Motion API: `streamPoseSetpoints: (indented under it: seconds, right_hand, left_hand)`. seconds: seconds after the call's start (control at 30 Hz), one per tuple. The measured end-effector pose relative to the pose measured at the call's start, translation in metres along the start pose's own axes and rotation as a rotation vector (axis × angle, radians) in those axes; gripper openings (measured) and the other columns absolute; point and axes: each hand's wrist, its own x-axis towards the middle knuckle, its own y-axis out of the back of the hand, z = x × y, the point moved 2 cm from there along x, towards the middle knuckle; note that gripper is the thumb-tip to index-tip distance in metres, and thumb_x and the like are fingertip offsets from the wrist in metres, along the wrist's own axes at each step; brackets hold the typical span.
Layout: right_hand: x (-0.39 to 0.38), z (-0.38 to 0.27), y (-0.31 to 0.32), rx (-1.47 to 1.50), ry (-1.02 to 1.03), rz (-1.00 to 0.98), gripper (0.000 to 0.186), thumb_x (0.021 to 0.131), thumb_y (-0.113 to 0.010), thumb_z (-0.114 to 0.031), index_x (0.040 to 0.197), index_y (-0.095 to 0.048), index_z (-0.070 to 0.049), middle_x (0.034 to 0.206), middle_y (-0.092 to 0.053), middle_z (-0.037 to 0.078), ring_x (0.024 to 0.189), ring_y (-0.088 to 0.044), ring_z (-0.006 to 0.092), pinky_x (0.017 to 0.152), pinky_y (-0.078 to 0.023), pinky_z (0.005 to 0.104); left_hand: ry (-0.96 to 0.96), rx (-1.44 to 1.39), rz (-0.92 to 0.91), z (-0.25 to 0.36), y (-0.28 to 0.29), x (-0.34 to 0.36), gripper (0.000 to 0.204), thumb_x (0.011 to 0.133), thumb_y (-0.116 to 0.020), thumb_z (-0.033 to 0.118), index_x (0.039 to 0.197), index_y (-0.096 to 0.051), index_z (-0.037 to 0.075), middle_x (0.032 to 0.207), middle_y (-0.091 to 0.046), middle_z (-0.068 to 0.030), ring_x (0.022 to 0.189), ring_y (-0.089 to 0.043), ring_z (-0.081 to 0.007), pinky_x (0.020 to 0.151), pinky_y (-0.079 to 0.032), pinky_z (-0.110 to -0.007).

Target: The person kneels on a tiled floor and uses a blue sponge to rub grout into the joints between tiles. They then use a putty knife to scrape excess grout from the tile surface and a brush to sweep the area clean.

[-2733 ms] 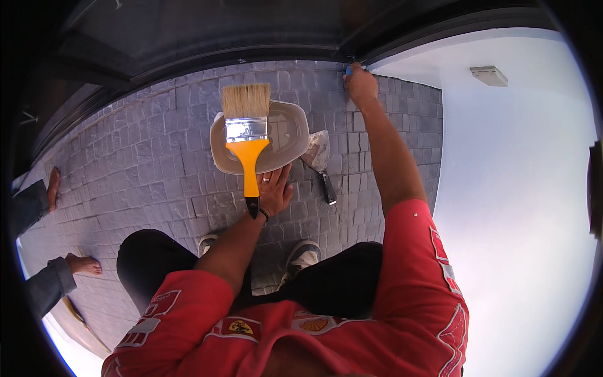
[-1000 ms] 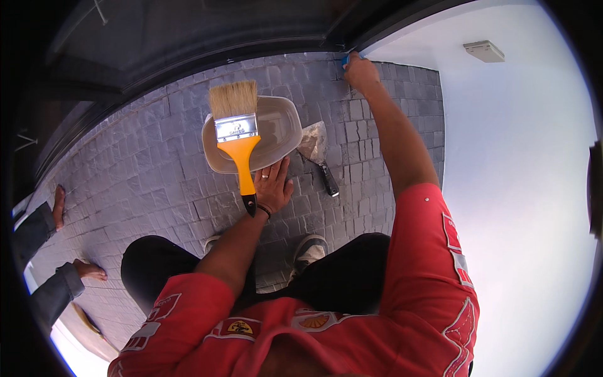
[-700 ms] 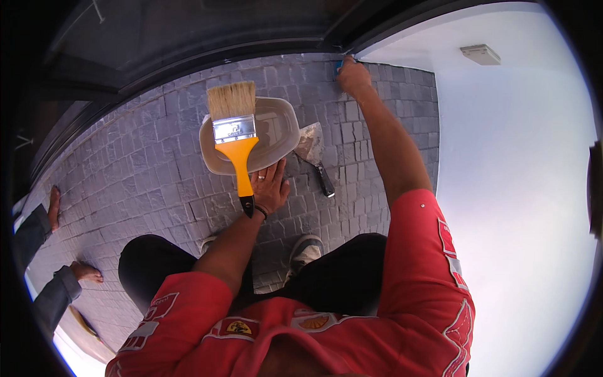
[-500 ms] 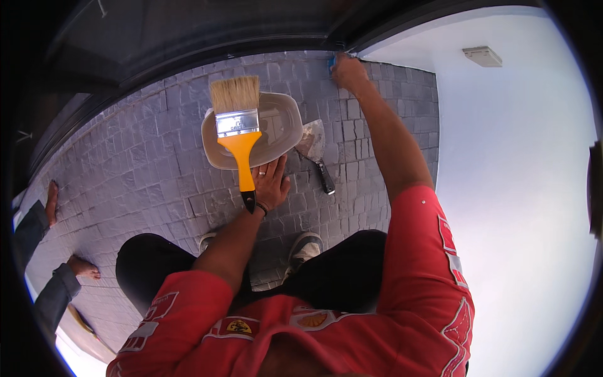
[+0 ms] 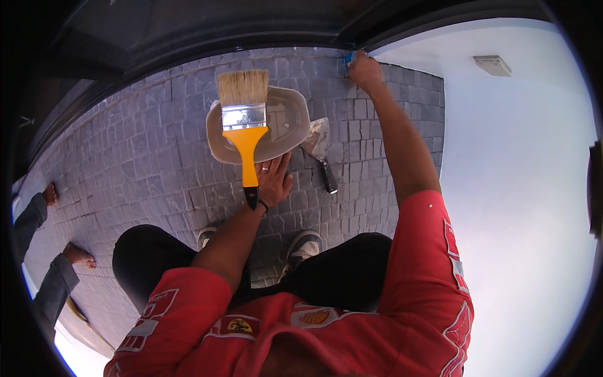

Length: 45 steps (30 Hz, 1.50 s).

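My left hand (image 5: 272, 182) rests with fingers stretched out on the grey paving (image 5: 169, 151), just below a beige oblong plastic container (image 5: 287, 122). A wide paintbrush (image 5: 247, 139) with pale bristles and a yellow handle lies across the container, its black tip over my left wrist. Right of the container lies a scraper (image 5: 325, 169) with a stained blade and black handle. My right hand (image 5: 365, 72) reaches to the corner where the dark frame meets the white wall, fingers closed on a small blue object (image 5: 348, 59), mostly hidden, too small to identify.
Dark glass panels and frame (image 5: 188, 31) border the paving at the top. A white wall (image 5: 515, 188) runs down the right, bearing a small pale fitting (image 5: 493, 65). Another person's bare feet (image 5: 80, 256) and dark trouser legs are at the left. My knees and shoes are at the bottom.
My right hand has shifted slightly back and forth at the corner, most recently to the right, still holding the blue object. My left hand, brush, container and scraper show no clear movement.
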Motion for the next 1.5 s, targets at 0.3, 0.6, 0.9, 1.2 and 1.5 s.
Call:
streamPoseSetpoints:
  seconds: [0.3,0.6,0.9,1.2,1.5]
  right_hand:
    - [0.016,-0.004,-0.002,0.045,-0.096,0.032,0.054,0.095,-0.06,-0.03,0.136,-0.045,0.003,0.122,-0.063,0.033,0.112,-0.064,0.0477,0.098,-0.05,0.0507]
    - [-0.043,0.026,-0.009,-0.051,0.128,-0.224,0.051,0.094,-0.062,-0.027,0.135,-0.049,0.001,0.129,-0.057,0.036,0.119,-0.059,0.0498,0.102,-0.049,0.0501]
    - [-0.015,0.022,-0.004,0.095,0.051,0.106,0.05,0.095,-0.062,-0.025,0.135,-0.044,-0.001,0.126,-0.054,0.035,0.114,-0.061,0.0494,0.097,-0.051,0.0508]
    - [-0.011,0.002,-0.009,0.076,0.145,0.01,0.049,0.099,-0.057,-0.031,0.134,-0.042,0.0,0.13,-0.052,0.039,0.116,-0.06,0.0513,0.099,-0.05,0.0527]
    - [0.01,0.012,-0.017,0.174,-0.106,0.094,0.049,0.098,-0.055,-0.031,0.135,-0.043,-0.001,0.127,-0.056,0.037,0.119,-0.058,0.0504,0.102,-0.048,0.0521]
  left_hand:
    - [0.0,-0.008,-0.009,-0.002,0.002,0.004,0.066,0.097,-0.048,0.036,0.153,-0.035,0.004,0.161,-0.027,-0.0139,0.15,-0.024,-0.0302,0.123,-0.02,-0.05]
    - [0.003,-0.027,-0.003,-0.001,0.002,0.003,0.066,0.096,-0.05,0.036,0.152,-0.037,0.003,0.16,-0.029,-0.0144,0.149,-0.025,-0.0311,0.122,-0.021,-0.05]
    - [-0.005,-0.003,0.028,-0.001,0.003,0.004,0.066,0.096,-0.049,0.037,0.152,-0.037,0.003,0.159,-0.029,-0.0139,0.148,-0.026,-0.0309,0.122,-0.02,-0.05]
    - [0.012,0.021,-0.035,0.001,0.001,0.004,0.066,0.097,-0.048,0.037,0.153,-0.035,0.004,0.159,-0.029,-0.014,0.149,-0.026,-0.0296,0.123,-0.02,-0.049]
    - [-0.006,0.015,-0.047,0.0,0.006,0.006,0.065,0.096,-0.05,0.036,0.151,-0.037,0.003,0.158,-0.03,-0.0142,0.147,-0.027,-0.0289,0.121,-0.022,-0.048]
